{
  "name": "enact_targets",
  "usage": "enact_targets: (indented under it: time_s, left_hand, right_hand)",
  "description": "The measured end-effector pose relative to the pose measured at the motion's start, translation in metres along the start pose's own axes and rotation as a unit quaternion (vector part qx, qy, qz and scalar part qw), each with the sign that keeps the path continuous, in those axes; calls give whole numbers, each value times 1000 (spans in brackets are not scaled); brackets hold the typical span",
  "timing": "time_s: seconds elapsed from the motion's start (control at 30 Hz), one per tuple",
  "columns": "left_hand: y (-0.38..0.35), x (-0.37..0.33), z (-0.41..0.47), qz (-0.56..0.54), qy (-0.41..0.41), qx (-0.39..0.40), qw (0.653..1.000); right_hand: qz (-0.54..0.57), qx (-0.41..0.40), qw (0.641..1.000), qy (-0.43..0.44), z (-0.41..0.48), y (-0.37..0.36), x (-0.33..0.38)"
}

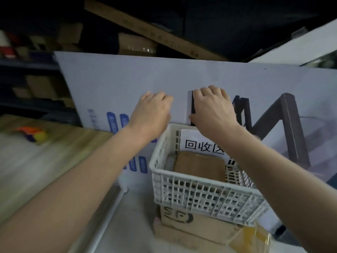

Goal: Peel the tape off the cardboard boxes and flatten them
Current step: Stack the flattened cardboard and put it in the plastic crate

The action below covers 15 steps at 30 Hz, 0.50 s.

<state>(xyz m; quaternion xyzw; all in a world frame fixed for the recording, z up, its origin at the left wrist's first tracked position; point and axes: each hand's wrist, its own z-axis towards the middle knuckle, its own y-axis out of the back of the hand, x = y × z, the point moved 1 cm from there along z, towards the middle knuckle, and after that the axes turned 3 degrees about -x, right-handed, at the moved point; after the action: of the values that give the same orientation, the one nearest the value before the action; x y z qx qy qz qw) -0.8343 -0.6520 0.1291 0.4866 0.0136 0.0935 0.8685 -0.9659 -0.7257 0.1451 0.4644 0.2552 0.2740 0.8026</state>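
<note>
A large white cardboard panel, printed with blue marks and a picture of a dark table, stands upright on edge in front of me. My left hand lies against its face with bent fingers; I cannot tell if it holds anything. My right hand is just to the right of it, with fingers and thumb curled at a dark vertical strip on the panel. Whether that strip is a flap edge, tape or print is unclear.
A white plastic basket with a paper label stands below my hands, holding a flat brown cardboard piece. It sits on a brown box, with crumpled yellow tape beside it. A wooden table is left, shelves behind.
</note>
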Motion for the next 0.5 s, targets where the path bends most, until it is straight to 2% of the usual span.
enact_targets:
  time_s: [0.3, 0.5]
  left_hand:
    - [95, 76, -126, 107, 99, -24, 989]
    - [145, 170, -249, 163, 170, -18, 972]
  right_hand:
    - [13, -23, 994, 108, -30, 62, 137]
    - [60, -47, 982, 174, -43, 93, 293]
